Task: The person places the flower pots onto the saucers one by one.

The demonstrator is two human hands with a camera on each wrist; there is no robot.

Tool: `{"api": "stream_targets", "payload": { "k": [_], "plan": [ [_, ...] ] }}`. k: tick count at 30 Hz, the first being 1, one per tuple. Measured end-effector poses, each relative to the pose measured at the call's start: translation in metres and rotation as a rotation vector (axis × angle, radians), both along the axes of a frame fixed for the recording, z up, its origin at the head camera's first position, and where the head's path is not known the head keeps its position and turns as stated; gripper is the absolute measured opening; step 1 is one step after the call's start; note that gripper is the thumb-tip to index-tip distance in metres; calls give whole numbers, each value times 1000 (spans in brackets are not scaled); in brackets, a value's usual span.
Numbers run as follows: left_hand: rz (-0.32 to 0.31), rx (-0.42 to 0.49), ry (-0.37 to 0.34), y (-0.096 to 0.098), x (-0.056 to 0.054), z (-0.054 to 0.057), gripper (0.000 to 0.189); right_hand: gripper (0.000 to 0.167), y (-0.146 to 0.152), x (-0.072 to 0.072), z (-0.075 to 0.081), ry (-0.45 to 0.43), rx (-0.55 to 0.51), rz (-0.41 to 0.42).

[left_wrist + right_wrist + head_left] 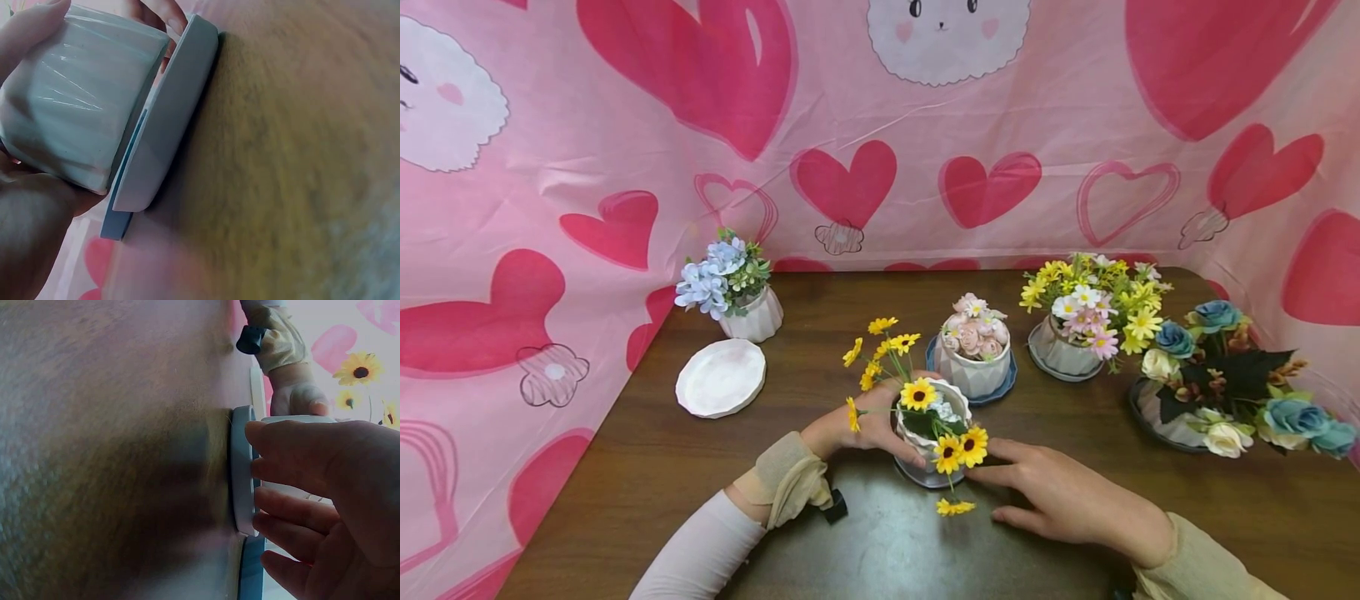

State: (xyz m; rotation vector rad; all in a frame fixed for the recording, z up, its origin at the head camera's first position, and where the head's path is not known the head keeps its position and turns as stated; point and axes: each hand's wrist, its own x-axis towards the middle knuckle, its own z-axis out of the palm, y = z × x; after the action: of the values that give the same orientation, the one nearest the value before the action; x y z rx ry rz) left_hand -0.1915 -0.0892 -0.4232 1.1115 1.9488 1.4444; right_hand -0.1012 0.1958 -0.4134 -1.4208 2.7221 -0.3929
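My left hand grips a white faceted flower pot by its side, thumb in front and fingers behind. Yellow sunflowers on thin stems spread out of the pot's top. Beneath the pot lies a round grey saucer; in the left wrist view the pot's base is close over it, with a narrow gap showing. My right hand is at the saucer's right side, fingers loosely extended, fingertips right at its rim. Most of the saucer's inside is hidden by the pot.
Behind the pot stands a pot of pink roses on a blue saucer. To the right are a pot of yellow and pink daisies and a blue-and-white rose arrangement. At left are a bare white saucer and a blue hydrangea pot.
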Motion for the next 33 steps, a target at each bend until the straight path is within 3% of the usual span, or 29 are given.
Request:
{"api": "stream_targets", "payload": {
  "k": [13, 33],
  "plan": [
    [-13, -26, -36, 1, 0, 0, 95, 49, 0, 0, 0, -15, -2, -6],
    [-23, -55, -19, 2, 1, -1, 93, 47, 0, 0, -1, -8, -13, -5]
  ]
}}
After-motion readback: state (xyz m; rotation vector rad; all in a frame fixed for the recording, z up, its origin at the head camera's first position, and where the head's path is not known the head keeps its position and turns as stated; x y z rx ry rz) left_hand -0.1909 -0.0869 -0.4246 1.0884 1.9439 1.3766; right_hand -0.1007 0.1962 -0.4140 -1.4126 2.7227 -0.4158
